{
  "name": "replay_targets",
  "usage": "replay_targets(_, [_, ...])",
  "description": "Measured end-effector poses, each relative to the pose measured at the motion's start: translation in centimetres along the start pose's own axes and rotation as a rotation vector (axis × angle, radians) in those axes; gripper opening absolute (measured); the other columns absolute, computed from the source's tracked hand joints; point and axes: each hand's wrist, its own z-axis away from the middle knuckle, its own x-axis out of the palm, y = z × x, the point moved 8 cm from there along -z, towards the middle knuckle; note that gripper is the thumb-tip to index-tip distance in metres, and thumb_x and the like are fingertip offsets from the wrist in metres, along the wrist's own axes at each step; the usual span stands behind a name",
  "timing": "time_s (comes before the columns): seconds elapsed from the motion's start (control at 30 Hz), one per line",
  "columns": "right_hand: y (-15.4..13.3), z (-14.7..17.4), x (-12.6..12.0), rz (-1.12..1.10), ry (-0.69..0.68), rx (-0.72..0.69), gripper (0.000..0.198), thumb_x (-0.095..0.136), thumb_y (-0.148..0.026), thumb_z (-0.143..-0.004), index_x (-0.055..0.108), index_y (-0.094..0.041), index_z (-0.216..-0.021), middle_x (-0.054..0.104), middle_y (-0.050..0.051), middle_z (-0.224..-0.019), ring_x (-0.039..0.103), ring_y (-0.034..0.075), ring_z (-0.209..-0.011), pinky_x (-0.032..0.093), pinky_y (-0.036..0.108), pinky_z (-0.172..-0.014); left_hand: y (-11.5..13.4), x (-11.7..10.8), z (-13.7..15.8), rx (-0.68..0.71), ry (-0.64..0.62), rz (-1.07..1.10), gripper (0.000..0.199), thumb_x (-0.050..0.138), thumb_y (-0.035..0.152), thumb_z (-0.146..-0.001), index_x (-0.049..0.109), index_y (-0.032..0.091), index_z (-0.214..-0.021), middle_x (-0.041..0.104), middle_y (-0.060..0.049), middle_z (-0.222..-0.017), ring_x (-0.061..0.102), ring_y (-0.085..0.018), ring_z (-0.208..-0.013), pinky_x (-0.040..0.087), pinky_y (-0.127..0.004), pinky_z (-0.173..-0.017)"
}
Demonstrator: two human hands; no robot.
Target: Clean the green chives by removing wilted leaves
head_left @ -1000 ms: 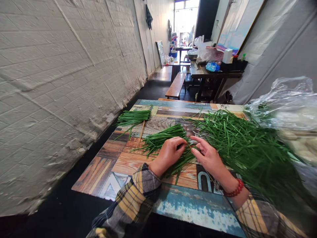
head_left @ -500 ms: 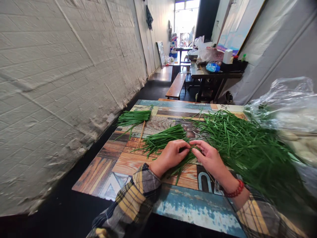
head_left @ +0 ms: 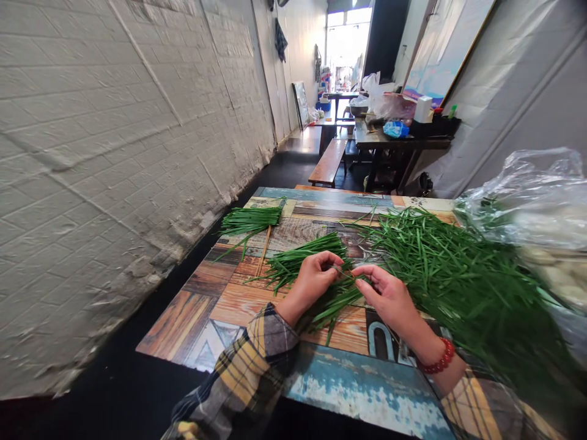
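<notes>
My left hand (head_left: 316,275) is closed, its thumb and forefinger pinching a thin light strand (head_left: 345,272) that may be a chive stalk or a stick. On the strand's other side, the thumb and forefinger of my right hand (head_left: 383,293) pinch it too. Under both hands lie some loose green chives (head_left: 337,305). Just beyond my left hand is an aligned bunch of chives (head_left: 305,255), partly covered by that hand. Another bunch (head_left: 252,220) rests at the far left, with thin wooden sticks (head_left: 264,249) extending from it toward me.
A large heap of loose chives (head_left: 444,263) spreads over the right side of the wood-patterned table (head_left: 178,318). Clear plastic bags (head_left: 541,189) sit at the right edge. Farther off stand a bench (head_left: 329,162) and a dark table (head_left: 389,142) with bags. A white brick-pattern wall (head_left: 114,153) runs along the left.
My fingertips have parted slightly, the left hand shifting a little left and up, so the thin strand shows between them. The view has tilted slightly.
</notes>
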Motion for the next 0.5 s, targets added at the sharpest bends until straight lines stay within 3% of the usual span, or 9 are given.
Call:
replay_targets(0.33, [-0.5, 0.0, 0.2, 0.051, -0.038, 0.006, 0.024, 0.052, -0.029, -0.084, 0.067, -0.019, -0.099, 0.065, 0.002, -0.076, 0.053, 0.014, -0.058, 0.042, 0.026, -0.057, 0.6, 0.9, 0.5, -0.030, -0.088, 0.103, 0.012, 0.054, 0.011, -0.066, 0.062, 0.012, -0.074, 0.058, 0.002, -0.064, 0.051, -0.007, -0.054, 0.040, -0.019, -0.053])
replay_targets(0.5, [-0.3, 0.0, -0.1, 0.000, 0.006, 0.024, 0.035, 0.053, -0.031, -0.083, 0.060, -0.017, -0.115, 0.062, 0.001, -0.075, 0.052, 0.013, -0.059, 0.042, 0.024, -0.054, 0.8, 1.1, 0.5, -0.009, -0.111, 0.093, 0.015, 0.056, 0.010, -0.065, 0.065, 0.013, -0.076, 0.061, 0.000, -0.068, 0.053, -0.009, -0.060, 0.042, -0.019, -0.058])
